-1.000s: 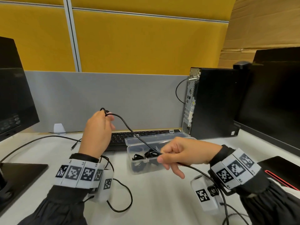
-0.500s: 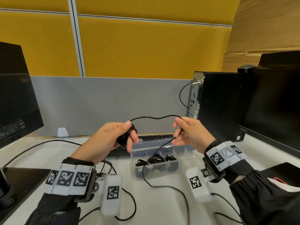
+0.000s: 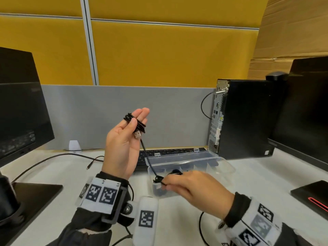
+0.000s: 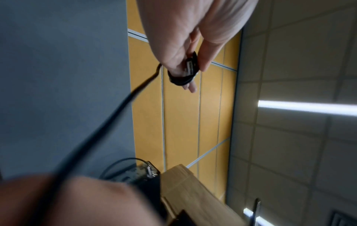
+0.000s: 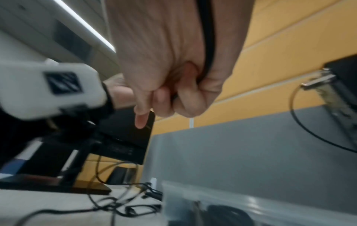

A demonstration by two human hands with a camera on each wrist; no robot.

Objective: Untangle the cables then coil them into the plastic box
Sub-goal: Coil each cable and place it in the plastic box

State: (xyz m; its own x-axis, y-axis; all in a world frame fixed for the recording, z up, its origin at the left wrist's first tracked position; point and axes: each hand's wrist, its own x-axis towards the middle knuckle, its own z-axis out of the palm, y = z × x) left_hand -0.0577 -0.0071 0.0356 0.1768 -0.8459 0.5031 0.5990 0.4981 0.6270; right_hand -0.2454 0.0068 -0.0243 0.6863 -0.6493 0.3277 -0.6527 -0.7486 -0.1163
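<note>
The left hand (image 3: 124,141) is raised above the plastic box (image 3: 188,167), palm up, with the black cable (image 3: 147,157) wound in loops round its straight fingers and the thumb pinning the USB plug (image 3: 137,134). From there the cable runs down to the right hand (image 3: 191,185), whose curled fingers pinch it at the box's near left corner. Coiled black cables (image 3: 159,189) lie in the box's compartments.
</note>
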